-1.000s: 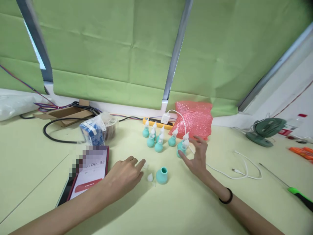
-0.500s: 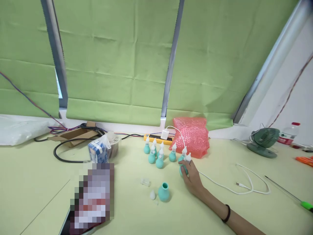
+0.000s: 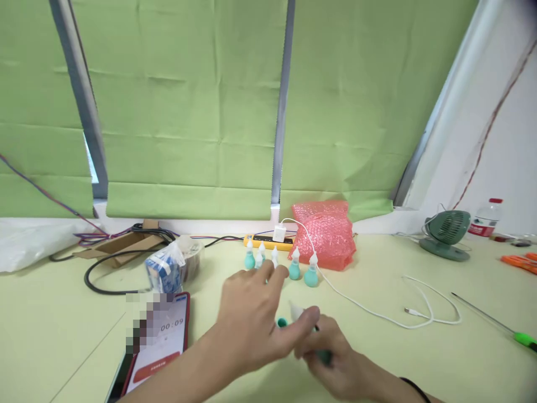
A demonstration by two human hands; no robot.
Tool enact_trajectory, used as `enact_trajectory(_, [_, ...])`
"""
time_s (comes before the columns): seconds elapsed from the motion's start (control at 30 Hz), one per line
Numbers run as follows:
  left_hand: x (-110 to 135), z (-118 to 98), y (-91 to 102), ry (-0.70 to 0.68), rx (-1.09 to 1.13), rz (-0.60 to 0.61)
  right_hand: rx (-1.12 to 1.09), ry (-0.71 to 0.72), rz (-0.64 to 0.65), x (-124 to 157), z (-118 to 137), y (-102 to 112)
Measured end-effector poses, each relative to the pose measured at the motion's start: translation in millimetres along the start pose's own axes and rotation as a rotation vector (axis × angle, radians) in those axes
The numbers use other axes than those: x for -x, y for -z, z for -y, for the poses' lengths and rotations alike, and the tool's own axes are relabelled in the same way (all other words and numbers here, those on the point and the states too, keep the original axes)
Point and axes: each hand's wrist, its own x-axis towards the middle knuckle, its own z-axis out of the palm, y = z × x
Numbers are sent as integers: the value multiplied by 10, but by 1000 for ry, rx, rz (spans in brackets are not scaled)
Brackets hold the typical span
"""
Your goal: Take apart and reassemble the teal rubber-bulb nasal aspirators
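The squeeze bottle (image 3: 324, 356) is in my right hand (image 3: 338, 352), near the middle of the table, tilted with its pale tip (image 3: 296, 309) toward the far left. That hand's fingers are closed round the body. My left hand (image 3: 251, 322) is spread, its thumb reaching across to the bottle's near side — whether it presses there I cannot tell.

I judge the step in hand to be bringing both hands together on this one bottle; the next move calls for a firm right grip and a light left pinch at the tip.

Just past my left thumb, an open neck (image 3: 282, 322) shows, its body hidden by my hands. Farther off stand tipped teal bottles, the nearest right one (image 3: 311, 277) beside a white cable (image 3: 364, 310), others partly behind my left fingers. Beyond them lie a yellow power strip (image 3: 268, 241) and red bubble wrap (image 3: 325, 238). A phone (image 3: 157, 347) lies left — a green fan (image 3: 448, 226) stands far right.
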Motion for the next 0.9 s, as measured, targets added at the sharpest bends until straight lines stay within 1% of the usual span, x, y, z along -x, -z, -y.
enact_trajectory(0.03, [-165,-6,-56,31,4,108,-25,31,57,-19,118,12])
enact_trajectory(0.07, [-304,-6,-118,47,30,241,-40,55,117,-31,215,22])
enact_trajectory(0.13, [-477,15,-233,18,149,479,-51,63,185,-32,334,31])
enact_trajectory(0.2, [-522,59,-310,-40,324,637,-67,79,249,-8,368,25])
enact_trajectory(0.23, [-516,88,-333,-46,384,707,-69,95,284,9,364,19])
enact_trajectory(0.3, [-488,150,-356,-33,444,849,-35,184,354,43,338,1])
enact_trajectory(0.33, [-479,179,-363,-18,442,897,-13,229,372,57,320,-8])
enact_trajectory(0.37, [-477,205,-374,3,413,905,0,254,373,67,296,-15])
enact_trajectory(0.4, [-482,229,-390,27,367,883,-10,261,361,75,265,-19])
enact_trajectory(0.43, [-493,254,-416,61,309,841,-37,231,338,80,225,-21])
enact_trajectory(0.53, [-537,365,-560,191,85,706,-225,-9,247,90,57,-18])
enact_trajectory(0.57, [-545,422,-630,224,19,682,-317,-88,227,96,-4,-20])
enact_trajectory(0.63, [-539,559,-785,259,-66,692,-450,-220,201,114,-98,-33])
enact_trajectory(0.73, [-484,762,-995,270,-126,733,-528,-335,216,144,-124,-75])
enact_trajectory(0.8, [-437,845,-1079,255,-143,759,-569,-403,236,155,-88,-108])
enact_trajectory(0.9, [-375,866,-1118,216,-151,792,-591,-516,234,153,-52,-145])
